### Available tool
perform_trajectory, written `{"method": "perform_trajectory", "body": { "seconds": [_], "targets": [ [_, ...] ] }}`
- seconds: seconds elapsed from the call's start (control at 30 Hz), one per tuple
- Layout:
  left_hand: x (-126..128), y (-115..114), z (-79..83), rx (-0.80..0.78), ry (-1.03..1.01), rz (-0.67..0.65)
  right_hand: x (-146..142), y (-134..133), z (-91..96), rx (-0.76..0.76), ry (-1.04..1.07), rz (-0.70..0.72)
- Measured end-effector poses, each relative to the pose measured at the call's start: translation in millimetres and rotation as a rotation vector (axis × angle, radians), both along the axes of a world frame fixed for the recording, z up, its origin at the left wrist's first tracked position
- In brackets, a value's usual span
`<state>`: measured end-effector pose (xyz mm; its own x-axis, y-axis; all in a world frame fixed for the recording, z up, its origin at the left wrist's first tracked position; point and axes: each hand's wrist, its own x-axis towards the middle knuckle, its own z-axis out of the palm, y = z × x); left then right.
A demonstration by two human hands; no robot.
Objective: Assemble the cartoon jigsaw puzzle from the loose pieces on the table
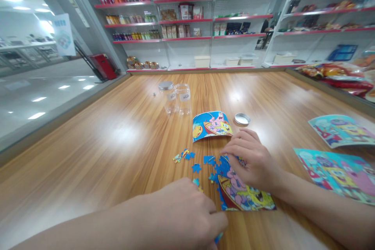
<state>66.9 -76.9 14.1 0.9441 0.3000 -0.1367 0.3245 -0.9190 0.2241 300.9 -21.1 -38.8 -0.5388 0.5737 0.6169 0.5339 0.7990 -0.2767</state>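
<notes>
A partly assembled jigsaw puzzle (234, 191) of cartoon figures lies on the table in front of me. My right hand (253, 160) rests over its upper part, fingers loosely bent and somewhat apart, hiding some of the picture. Closer to me, my left hand (190, 215) is closed with its fingers pointing down. A bit of a blue puzzle piece (218, 237) shows at its fingertips; the rest is hidden. Loose blue pieces (196, 168) lie left of the puzzle, beside a small cluster of pieces (185, 154). Behind stands a curved picture card (212, 125) with a matching picture.
Two clear plastic jars, one with a lid (166, 85) and one open jar (184, 99), stand farther back. A loose metal lid (242, 119) lies right of the card. Two more cartoon pictures, one a flat sheet (336, 174), are at right. Stocked shelves (184, 19) line the wall.
</notes>
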Motion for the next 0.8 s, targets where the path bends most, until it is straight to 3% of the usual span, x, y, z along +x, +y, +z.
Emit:
{"method": "perform_trajectory", "body": {
  "seconds": [0.17, 0.47, 0.63, 0.8],
  "targets": [
    [1.2, -1.2, -7.6, -0.016, -0.015, -0.002, -0.1, -0.2, 0.4, 0.01, 0.017, -0.047],
    [5.9, -2.0, 1.3, -0.076, 0.047, 0.085, 0.0, 1.7, -1.7, 0.001, 0.02, -0.061],
    [-6.5, 8.3, 17.0, -0.296, 0.06, 0.192, 0.9, 1.5, -0.8, 0.01, 0.022, -0.041],
    [-33.8, 41.1, 33.1, -0.584, 0.099, 0.414, 0.9, 1.5, -1.1, 0.007, 0.025, -0.034]
  ]
}}
